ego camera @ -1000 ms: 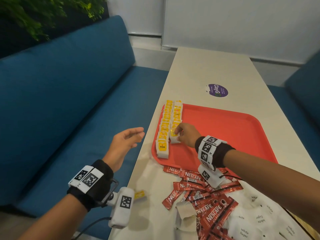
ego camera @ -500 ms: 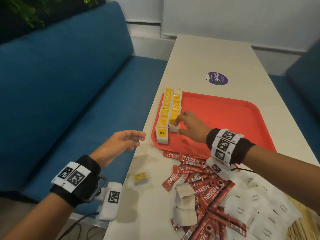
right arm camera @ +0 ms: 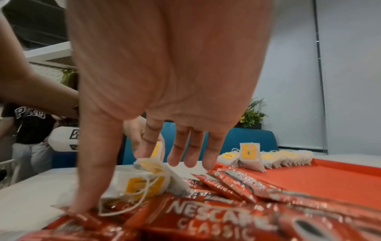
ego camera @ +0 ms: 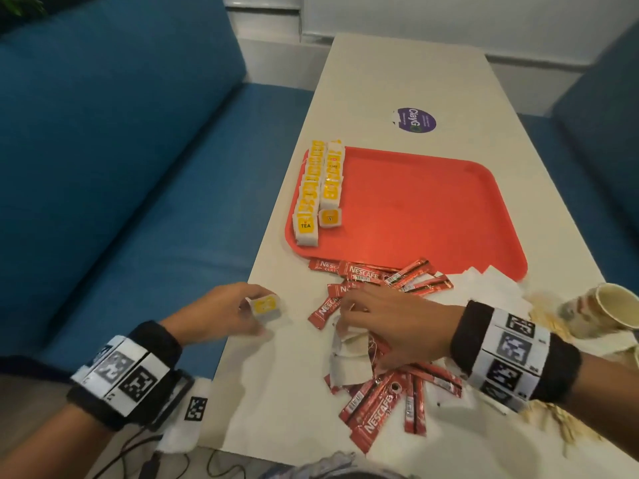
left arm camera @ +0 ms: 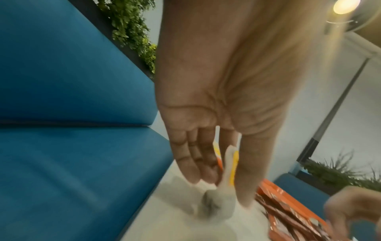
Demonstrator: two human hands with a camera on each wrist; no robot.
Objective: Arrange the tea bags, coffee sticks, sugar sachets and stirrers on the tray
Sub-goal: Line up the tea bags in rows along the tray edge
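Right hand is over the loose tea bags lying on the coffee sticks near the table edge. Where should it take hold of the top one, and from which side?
Probably pinch the top tea bag by its upper paper edge, coming from above. It lies slumped on the coffee sticks with strings looped round it, so a side approach would likely snag. The right hand hangs open over it.

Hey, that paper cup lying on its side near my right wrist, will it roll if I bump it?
Probably: the cup lies on its side, round and tapered, so it would likely curve away. It looks empty and paper, so probably light and easily crushed.
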